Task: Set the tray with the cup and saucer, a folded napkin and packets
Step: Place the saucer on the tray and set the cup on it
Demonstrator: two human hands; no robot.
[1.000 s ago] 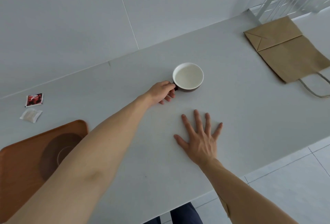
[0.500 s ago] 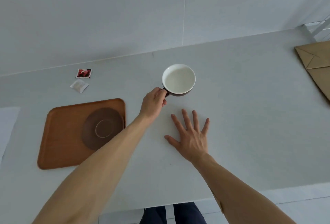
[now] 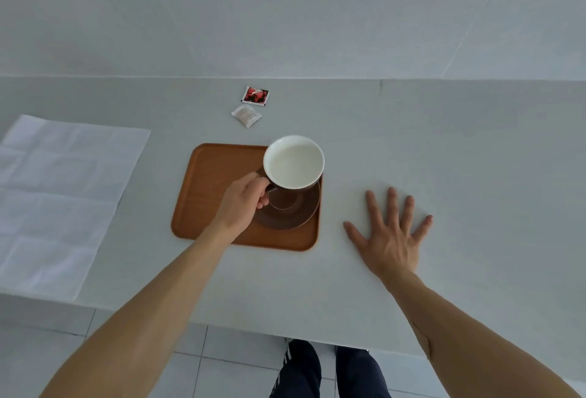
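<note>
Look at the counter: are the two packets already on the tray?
No, both packets lie on the counter beyond the tray.

Our forearms [image 3: 165, 299] are bare, no sleeves showing; below, we wear dark navy trousers [image 3: 329, 372] with white stripes down one side.

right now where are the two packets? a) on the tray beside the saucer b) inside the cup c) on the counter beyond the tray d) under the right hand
c: the red packet and the white packet lie on the bare counter beyond the far edge of the tray, not on it.
</note>
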